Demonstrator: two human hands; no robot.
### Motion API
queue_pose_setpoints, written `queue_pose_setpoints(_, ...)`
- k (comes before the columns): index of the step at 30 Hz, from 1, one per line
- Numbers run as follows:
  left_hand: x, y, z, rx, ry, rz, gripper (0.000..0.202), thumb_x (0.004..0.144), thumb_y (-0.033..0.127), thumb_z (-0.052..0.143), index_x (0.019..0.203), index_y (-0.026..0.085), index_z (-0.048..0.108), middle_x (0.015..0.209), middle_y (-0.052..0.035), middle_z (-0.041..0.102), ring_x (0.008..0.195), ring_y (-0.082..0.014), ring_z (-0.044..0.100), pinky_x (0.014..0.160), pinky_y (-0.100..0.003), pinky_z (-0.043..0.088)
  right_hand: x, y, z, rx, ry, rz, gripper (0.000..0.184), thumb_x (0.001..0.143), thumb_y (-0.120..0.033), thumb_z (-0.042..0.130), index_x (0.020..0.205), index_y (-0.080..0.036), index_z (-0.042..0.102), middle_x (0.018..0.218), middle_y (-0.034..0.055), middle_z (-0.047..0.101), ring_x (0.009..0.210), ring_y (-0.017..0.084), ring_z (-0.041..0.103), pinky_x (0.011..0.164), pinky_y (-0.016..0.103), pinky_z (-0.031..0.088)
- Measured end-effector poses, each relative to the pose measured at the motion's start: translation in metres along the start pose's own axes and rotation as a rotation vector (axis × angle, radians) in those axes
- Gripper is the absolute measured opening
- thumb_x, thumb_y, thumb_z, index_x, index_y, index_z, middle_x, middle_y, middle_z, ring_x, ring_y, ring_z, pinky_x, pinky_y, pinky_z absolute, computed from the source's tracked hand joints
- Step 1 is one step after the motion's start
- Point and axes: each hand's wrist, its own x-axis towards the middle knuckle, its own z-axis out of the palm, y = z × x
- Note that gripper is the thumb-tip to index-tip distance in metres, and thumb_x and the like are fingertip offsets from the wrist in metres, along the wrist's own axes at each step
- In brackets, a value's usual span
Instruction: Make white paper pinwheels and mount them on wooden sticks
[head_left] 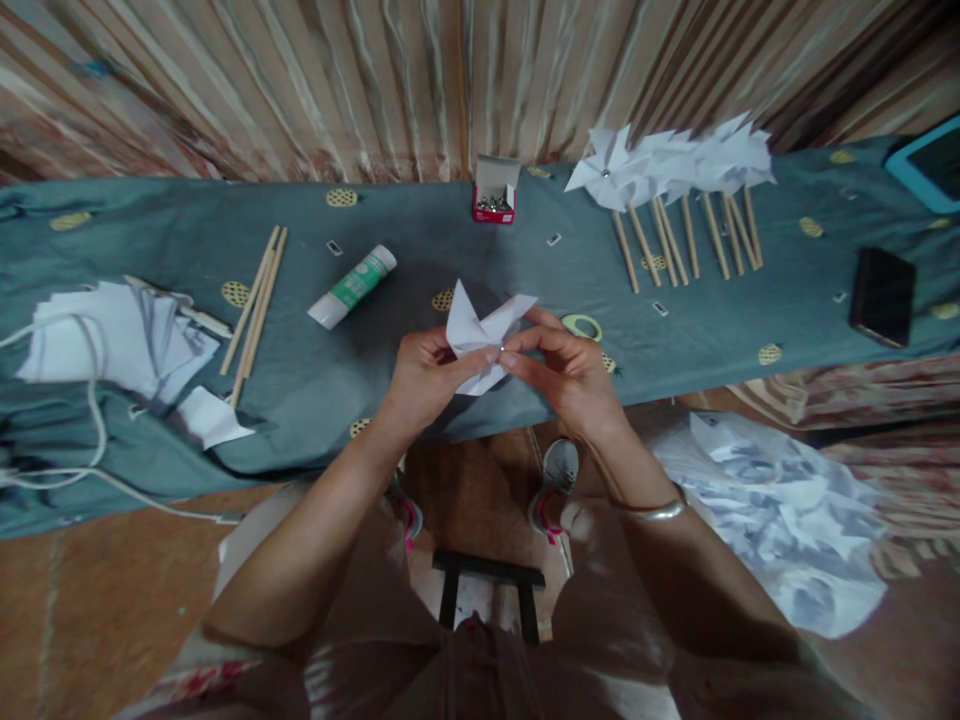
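Note:
A white folded-paper pinwheel (471,330) is held up over the near edge of the table, its blades spread. My left hand (429,375) is closed on its left and lower side, thumb near the middle. At the pinwheel's centre, the thumb and forefinger of my right hand (566,365) pinch a tiny shiny thumbtack (502,349). Behind the right hand lies a light green ring (583,326), partly hidden, possibly a scissors handle. An open red box (493,215) of metal tacks stands beyond the hands.
Finished pinwheels (675,165) on sticks lie at the back right, near a black phone (883,296) and blue-framed tablet (930,165). A glue stick (352,287), wooden sticks (259,300), cut paper (112,335) and a white cable (97,420) lie leftward. A bag of paper (780,510) sits below right.

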Motion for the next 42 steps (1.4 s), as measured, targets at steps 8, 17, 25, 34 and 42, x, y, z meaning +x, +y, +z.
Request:
queue_pose_setpoints(8, -0.001, -0.003, 0.0, -0.012, 0.02, -0.032, 0.031, 0.053, 0.039, 0.087, 0.067, 0.015, 0.073, 0.064, -0.0005, 0.07, 0.054, -0.0121, 0.058, 0.052, -0.023, 0.043, -0.002, -0.006, 0.003, -0.041, 0.074, -0.001, 0.012, 0.072, -0.032, 0.08, 0.07, -0.025, 0.071, 0.116, 0.0008, 0.068, 0.118, 0.023, 0.06, 0.111, 0.044, 0.037)
queue_pose_setpoints(17, 0.001, -0.004, -0.001, -0.17, 0.044, -0.127, 0.028, 0.056, 0.035, 0.086, 0.071, 0.015, 0.074, 0.069, -0.001, 0.072, 0.058, -0.0119, 0.062, 0.058, -0.023, 0.047, -0.001, -0.008, -0.001, 0.042, 0.187, 0.019, 0.016, 0.07, -0.033, 0.082, 0.076, -0.026, 0.069, 0.111, 0.0009, 0.07, 0.109, 0.021, 0.064, 0.098, 0.038, 0.048)
queue_pose_setpoints(25, 0.0, -0.01, 0.004, -0.216, 0.009, -0.175, 0.027, 0.053, 0.033, 0.088, 0.064, 0.015, 0.071, 0.06, 0.0012, 0.068, 0.049, -0.0079, 0.054, 0.049, -0.02, 0.039, 0.001, -0.009, 0.006, 0.323, -0.004, 0.272, 0.031, 0.06, -0.046, 0.087, 0.078, -0.025, 0.072, 0.074, -0.0035, 0.073, 0.068, 0.016, 0.065, 0.069, 0.033, 0.055)
queue_pose_setpoints(34, -0.001, -0.009, 0.004, -0.19, 0.005, -0.183, 0.032, 0.047, 0.037, 0.09, 0.062, 0.015, 0.072, 0.059, 0.0011, 0.068, 0.049, -0.0082, 0.053, 0.051, -0.021, 0.04, 0.002, -0.011, 0.006, 0.38, 0.008, 0.3, 0.03, 0.053, -0.039, 0.092, 0.062, -0.022, 0.068, 0.062, -0.0058, 0.068, 0.056, 0.01, 0.058, 0.055, 0.024, 0.047)
queue_pose_setpoints(42, -0.002, -0.007, 0.006, -0.206, 0.004, -0.166, 0.032, 0.046, 0.037, 0.092, 0.061, 0.016, 0.072, 0.059, 0.0018, 0.068, 0.05, -0.0076, 0.053, 0.051, -0.021, 0.04, 0.001, -0.01, 0.006, 0.386, 0.039, 0.336, 0.029, 0.05, -0.036, 0.093, 0.063, -0.022, 0.071, 0.064, -0.0047, 0.07, 0.057, 0.01, 0.058, 0.055, 0.024, 0.046)
